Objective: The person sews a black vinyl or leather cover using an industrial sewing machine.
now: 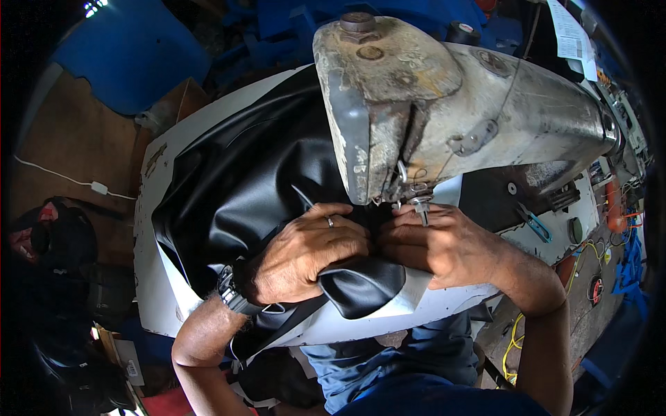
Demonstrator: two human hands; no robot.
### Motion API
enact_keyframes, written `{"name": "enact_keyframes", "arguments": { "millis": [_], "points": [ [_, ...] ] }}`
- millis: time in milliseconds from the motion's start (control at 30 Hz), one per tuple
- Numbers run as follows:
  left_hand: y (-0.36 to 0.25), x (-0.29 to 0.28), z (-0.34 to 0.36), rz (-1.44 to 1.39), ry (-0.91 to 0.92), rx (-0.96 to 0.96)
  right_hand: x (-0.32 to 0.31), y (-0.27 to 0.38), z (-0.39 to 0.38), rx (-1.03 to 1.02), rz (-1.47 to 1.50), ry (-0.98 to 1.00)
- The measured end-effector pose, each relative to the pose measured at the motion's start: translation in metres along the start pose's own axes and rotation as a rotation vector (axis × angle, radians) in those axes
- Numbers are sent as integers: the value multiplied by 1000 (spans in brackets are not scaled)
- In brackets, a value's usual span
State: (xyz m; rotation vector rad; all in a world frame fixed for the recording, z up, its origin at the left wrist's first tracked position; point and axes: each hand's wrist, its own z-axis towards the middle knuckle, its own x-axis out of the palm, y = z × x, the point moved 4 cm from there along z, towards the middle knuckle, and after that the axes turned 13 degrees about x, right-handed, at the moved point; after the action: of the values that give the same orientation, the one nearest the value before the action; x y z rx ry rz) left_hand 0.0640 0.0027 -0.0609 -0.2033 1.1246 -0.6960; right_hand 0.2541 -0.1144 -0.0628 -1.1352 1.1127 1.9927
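Observation:
A large piece of black leather-like material [239,187] lies bunched over the white sewing table. Above it stands a worn grey sewing machine [416,90], its needle end close over my fingers. My left hand [312,249], with a ring and a black wristwatch [234,290], is closed on a fold of the material left of the needle area. Closed on the same material, my right hand [437,243] sits just under the machine head. The fingertips of both hands nearly meet, and the machine head and folds partly hide them. A loose flap of material curls up between the hands.
Blue thread snips [535,225] lie on the table right of the machine, near a small round bobbin-like disc [513,188]. The white table edge [326,336] runs close to my body. Yellow cable [515,340] hangs at the right. A blue chair-like shape [132,55] stands far left.

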Motion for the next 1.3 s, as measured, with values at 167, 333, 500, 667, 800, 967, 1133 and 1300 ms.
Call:
{"name": "enact_keyframes", "arguments": {
  "millis": [167,333,500,667,800,967,1133,1300],
  "points": [
    [-8,7,6,137,86,23,6,-2,0,14,-46,86],
    [-6,3,1,148,81,43,3,-2,1,23,-26,50],
    [-6,1,4,152,70,36,1,1,0,48,-24,54],
    [-3,-3,0,-1,11,0,-4,7,4,65,29,18],
    [-1,2,-1,81,93,0,2,8,0,51,-24,50],
    [-2,0,1,101,123,1,1,7,1,46,-20,50],
    [-2,-1,0,108,104,16,3,6,1,54,-25,51],
    [-1,0,0,117,93,16,3,5,1,51,-30,46]
  ]
}}
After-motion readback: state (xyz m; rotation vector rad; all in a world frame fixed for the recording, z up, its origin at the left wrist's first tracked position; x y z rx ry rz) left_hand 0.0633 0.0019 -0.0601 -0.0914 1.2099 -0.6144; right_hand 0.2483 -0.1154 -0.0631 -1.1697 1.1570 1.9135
